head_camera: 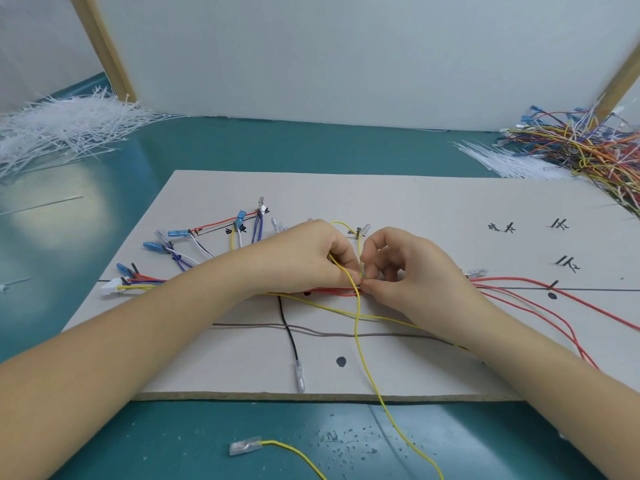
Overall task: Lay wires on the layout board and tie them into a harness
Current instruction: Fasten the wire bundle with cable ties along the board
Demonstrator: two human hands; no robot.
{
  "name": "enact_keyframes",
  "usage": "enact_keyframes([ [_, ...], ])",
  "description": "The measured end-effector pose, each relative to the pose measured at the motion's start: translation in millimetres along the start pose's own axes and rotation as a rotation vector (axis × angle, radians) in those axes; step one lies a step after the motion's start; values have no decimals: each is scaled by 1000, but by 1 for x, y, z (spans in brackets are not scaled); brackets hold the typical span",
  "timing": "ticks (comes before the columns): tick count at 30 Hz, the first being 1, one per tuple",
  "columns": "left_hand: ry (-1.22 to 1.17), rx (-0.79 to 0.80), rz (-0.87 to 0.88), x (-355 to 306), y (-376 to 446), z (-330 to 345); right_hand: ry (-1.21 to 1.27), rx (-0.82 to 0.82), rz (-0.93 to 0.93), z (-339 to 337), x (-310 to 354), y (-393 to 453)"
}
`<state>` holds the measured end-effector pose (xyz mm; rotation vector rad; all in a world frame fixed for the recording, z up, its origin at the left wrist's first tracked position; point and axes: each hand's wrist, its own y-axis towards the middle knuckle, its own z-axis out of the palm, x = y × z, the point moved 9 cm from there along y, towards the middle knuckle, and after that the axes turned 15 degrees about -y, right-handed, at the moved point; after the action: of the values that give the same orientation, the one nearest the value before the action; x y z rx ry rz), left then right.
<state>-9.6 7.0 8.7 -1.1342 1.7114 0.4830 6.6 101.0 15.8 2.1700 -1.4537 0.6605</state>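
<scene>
Bright, even light — a pale glare patch on the teal table (55,202) at left, edges bowed and soft.

Handwritten marks on layout board (415,202); unreadable.

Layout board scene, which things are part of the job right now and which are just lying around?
In use: layout board, yellow wire, red wires, left hand, right hand.
Lying about: cable ties, spare wire heap.
</scene>
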Motion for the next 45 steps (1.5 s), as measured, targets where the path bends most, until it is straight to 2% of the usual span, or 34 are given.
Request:
enact_keyframes([
  [6, -43, -74, 101, -2, -6, -1, -16, -20, -21, -3, 3, -1],
  [11, -111, -94, 87, 0, -5, -3, -4, -40, -16, -4, 2, -1],
  [16, -80, -43, 65, -1, -4, -4, -45, 9, -18, -3, 3, 1],
  [23, -101, -62, 125, -3, -6, -6, 10, 13, -29, -6, 3, 1],
  [38, 34, -25, 251, -14, -12, -6, -202, 47, -100, -7, 9, 1],
  [45, 110, -41, 291, -19, -15, -6, -284, -9, -157, -11, 16, 4],
])
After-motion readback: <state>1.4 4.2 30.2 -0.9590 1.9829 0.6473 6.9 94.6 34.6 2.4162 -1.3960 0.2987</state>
